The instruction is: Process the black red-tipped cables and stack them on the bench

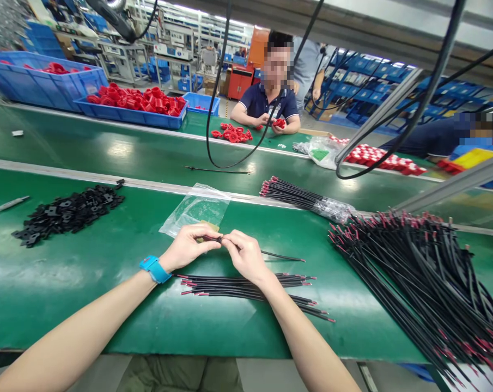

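Left hand [187,248] and right hand [245,255] pinch a black cable [212,238] above the glossy green worktop [225,329], blue racks [352,81] beyond.

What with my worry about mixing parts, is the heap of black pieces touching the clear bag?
Apart: in the head view, green tabletop shows between the heap of black pieces and the clear bag.

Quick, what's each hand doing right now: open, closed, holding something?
Left hand: closed, fingertips pinching a thin black cable.
Right hand: closed, pinching the same cable right beside the left fingertips.
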`<state>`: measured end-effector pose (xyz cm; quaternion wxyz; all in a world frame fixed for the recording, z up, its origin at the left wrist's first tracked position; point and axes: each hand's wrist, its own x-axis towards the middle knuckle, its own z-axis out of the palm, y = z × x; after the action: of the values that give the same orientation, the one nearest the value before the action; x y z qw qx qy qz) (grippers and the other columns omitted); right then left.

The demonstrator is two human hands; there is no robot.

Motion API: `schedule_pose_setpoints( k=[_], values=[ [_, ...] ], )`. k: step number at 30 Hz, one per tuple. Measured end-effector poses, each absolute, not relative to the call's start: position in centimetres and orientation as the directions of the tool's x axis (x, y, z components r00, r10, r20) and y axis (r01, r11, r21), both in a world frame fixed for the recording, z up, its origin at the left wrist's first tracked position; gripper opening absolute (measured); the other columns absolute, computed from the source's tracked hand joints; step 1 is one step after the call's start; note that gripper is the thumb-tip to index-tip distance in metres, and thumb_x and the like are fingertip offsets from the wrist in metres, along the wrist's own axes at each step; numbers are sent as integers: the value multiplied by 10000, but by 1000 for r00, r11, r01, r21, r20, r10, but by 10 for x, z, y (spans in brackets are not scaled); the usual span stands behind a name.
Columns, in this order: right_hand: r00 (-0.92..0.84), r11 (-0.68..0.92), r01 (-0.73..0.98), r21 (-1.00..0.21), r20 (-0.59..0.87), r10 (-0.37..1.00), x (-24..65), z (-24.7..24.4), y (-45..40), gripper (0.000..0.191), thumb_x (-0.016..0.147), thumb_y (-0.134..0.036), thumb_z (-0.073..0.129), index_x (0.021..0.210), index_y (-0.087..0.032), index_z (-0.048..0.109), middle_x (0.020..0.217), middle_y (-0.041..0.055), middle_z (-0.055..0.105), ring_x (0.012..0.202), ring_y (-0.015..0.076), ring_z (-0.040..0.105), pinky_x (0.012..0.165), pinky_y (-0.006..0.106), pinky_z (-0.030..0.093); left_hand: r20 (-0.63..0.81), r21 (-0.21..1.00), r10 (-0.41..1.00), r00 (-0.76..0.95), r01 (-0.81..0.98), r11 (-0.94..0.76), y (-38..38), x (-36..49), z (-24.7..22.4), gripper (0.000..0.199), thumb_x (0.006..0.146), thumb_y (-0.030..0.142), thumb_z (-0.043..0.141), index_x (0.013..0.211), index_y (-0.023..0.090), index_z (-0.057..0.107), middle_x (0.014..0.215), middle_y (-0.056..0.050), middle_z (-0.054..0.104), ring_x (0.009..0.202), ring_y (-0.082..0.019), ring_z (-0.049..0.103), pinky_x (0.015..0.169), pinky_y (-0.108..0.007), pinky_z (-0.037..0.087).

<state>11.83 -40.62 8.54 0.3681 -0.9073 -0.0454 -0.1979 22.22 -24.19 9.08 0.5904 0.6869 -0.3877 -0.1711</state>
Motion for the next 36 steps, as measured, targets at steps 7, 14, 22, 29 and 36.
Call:
schedule_pose_setpoints(
  k=[7, 14, 22, 29, 36],
  values=[
    [858, -875, 194, -444, 510, -68, 118, 93, -434, 233, 990, -281, 468, 957, -182, 676, 846, 43, 642, 760, 138, 589, 703, 245, 413, 330, 852, -687, 648, -517, -78, -225, 272, 107, 340, 817, 387, 669, 1081, 177, 709, 1023, -91, 674, 912, -204, 625, 857, -313, 483],
    [877, -987, -136, -81, 453, -158, 125, 76, -496, 202, 945, -203, 510, 1020, -140, 687, 933, 89, 662, 812, 204, 598, 728, 311, 394, 331, 155, -279, 901, -344, -926, -149, 408, 96, 423, 891, 333, 453, 1191, 94, 631, 1289, -202, 534, 1162, -352, 471, 975, -464, 355],
    [958, -895, 184, -407, 277, 71, 115, 91, -421, 304, 875, -483, 636, 944, -193, 696, 898, 46, 642, 842, 163, 595, 739, 259, 424, 102, -100, -332, 938, -322, -941, -117, 448, 86, 411, 905, 196, 337, 1129, 89, 664, 1111, -171, 609, 961, -261, 538, 894, -406, 374],
    [935, -756, 327, -568, 81, 344, 106, 82, -393, 216, 842, -389, 704, 817, -176, 681, 805, -12, 617, 737, 100, 571, 653, 198, 373, 328, -196, -383, 863, -335, -922, -120, 435, 73, 440, 901, 306, 337, 1169, 119, 631, 1048, -125, 646, 943, -245, 567, 881, -364, 403],
    [916, -736, 350, -579, 48, 398, 104, 83, -398, 159, 885, -333, 646, 857, -178, 665, 833, -12, 615, 738, 92, 555, 672, 185, 371, 459, 196, -374, 806, -503, -842, -155, 392, 73, 461, 842, 415, 403, 1065, 141, 700, 1037, -104, 667, 934, -230, 600, 817, -304, 462]
  ],
)
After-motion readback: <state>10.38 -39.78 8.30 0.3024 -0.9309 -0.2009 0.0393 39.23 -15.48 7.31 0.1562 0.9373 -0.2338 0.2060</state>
